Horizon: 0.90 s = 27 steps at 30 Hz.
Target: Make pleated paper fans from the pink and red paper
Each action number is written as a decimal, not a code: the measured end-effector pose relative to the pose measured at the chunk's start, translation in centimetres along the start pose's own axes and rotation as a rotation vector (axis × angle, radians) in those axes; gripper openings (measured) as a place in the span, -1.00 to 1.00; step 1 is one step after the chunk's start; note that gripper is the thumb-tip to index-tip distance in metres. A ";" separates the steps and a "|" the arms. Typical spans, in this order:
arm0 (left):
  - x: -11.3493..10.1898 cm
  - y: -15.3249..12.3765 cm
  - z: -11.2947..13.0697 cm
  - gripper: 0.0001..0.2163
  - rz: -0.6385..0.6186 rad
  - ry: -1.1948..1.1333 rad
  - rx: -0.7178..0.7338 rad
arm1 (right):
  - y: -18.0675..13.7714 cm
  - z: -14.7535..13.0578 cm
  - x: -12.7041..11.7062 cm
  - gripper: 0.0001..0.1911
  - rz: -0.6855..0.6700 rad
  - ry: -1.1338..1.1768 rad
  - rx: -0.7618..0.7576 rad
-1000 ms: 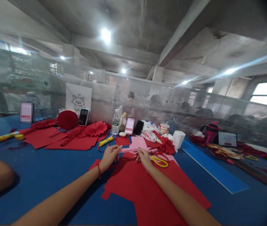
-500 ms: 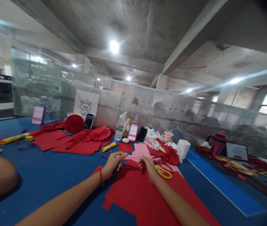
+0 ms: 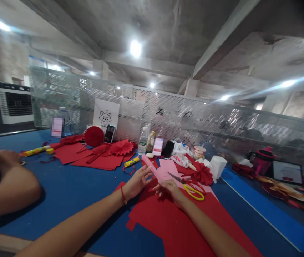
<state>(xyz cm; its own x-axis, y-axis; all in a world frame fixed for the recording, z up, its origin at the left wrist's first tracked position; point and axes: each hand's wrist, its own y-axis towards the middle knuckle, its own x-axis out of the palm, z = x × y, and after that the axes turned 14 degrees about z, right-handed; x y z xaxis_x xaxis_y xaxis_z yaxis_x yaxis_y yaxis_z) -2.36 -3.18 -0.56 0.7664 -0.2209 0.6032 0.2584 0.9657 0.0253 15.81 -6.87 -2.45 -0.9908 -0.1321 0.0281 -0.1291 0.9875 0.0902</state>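
A narrow folded strip of pink paper (image 3: 152,167) slants up and away over the red sheets. My right hand (image 3: 170,190) pinches its near end between thumb and fingers. Beside the strip's left edge is my left hand (image 3: 138,180), its fingers loosely bent and apart; whether the fingertips touch the paper is hard to tell. Below both hands lies a large sheet of red paper (image 3: 178,221). Scissors with yellow and red handles (image 3: 194,191) rest half open just right of my right hand. Behind the strip lie flat pink paper pieces (image 3: 168,167).
Red paper sheets (image 3: 98,163) and pleated red fans (image 3: 122,147) lie at the back left, near a glue stick (image 3: 132,162). A water bottle (image 3: 142,142), tissue roll (image 3: 217,167) and blue board (image 3: 264,203) stand or lie around. Another person's arm (image 3: 10,189) rests at left.
The pink strip has swung from lying level between both hands to slanting up and away. My left hand's fingers have come off its left end. The view has shifted slightly left.
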 end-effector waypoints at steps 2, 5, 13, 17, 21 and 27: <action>0.6 -0.4 -0.4 -0.68 -0.064 0.027 0.003 | -0.1 -0.1 0.5 -0.47 -0.022 -0.069 -0.056; 1.0 -0.5 -1.1 -0.70 -0.070 0.018 0.034 | -0.1 0.0 1.1 -0.45 -0.034 -0.157 -0.145; -0.1 0.4 0.1 -0.73 -0.044 -0.034 -0.082 | -0.9 -0.3 0.9 -0.43 0.178 -0.666 -0.665; -0.3 0.2 0.1 -0.74 -0.164 -0.053 -0.263 | -1.4 -0.9 0.8 -0.43 0.036 -0.920 -1.071; -0.5 0.1 -0.6 -0.68 -0.276 0.050 -0.392 | -1.4 -0.9 0.8 -0.62 0.023 -1.051 -1.236; 0.6 -1.1 -0.8 -0.69 -0.378 0.152 -0.294 | -1.3 -0.2 0.8 -0.78 0.268 -1.057 -1.345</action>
<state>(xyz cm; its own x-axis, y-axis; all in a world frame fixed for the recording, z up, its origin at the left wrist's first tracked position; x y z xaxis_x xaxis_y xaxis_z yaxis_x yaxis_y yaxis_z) -1.76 -4.42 -0.86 0.6582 -0.5866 0.4719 0.6728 0.7396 -0.0191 15.22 -8.29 -2.32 -0.6440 0.6625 -0.3826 -0.3943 0.1411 0.9081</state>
